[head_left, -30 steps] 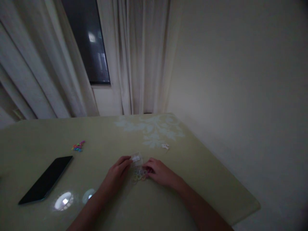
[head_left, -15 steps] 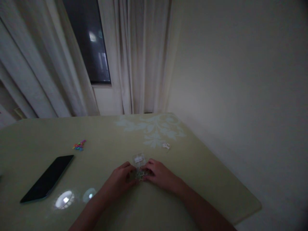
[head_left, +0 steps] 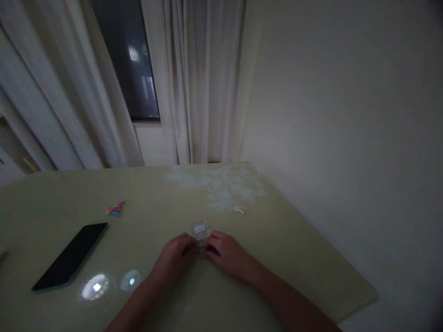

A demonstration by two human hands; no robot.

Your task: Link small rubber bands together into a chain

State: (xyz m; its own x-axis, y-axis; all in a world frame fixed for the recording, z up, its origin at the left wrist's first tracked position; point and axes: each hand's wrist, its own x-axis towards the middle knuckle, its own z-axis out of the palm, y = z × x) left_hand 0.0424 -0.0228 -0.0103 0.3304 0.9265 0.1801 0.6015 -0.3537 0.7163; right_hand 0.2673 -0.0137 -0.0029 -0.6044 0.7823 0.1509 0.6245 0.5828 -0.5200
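My left hand (head_left: pixel 177 252) is closed, thumb and fingers pressed on the left side of a small bunch of thin, pale, clear pieces (head_left: pixel 202 247). On the right side of the same bunch, my right hand (head_left: pixel 223 249) pinches with curled fingers. The bunch lies low over the table, partly hidden by the fingertips, and its details are too small to tell. Just beyond the fingers a clear flat case (head_left: pixel 200 227) with a white label rests on the table.
A black tablet or phone (head_left: pixel 71 256) lies at the left on the pale table (head_left: pixel 155 193). Behind it sits a pile of small colourful pieces (head_left: pixel 115 210). A small white item (head_left: pixel 239 210) lies beyond my right hand. Curtains and a wall stand behind.
Both hands have drawn slightly closer together around the pale pieces, and the bunch between them looks narrower. The case has stayed in place.
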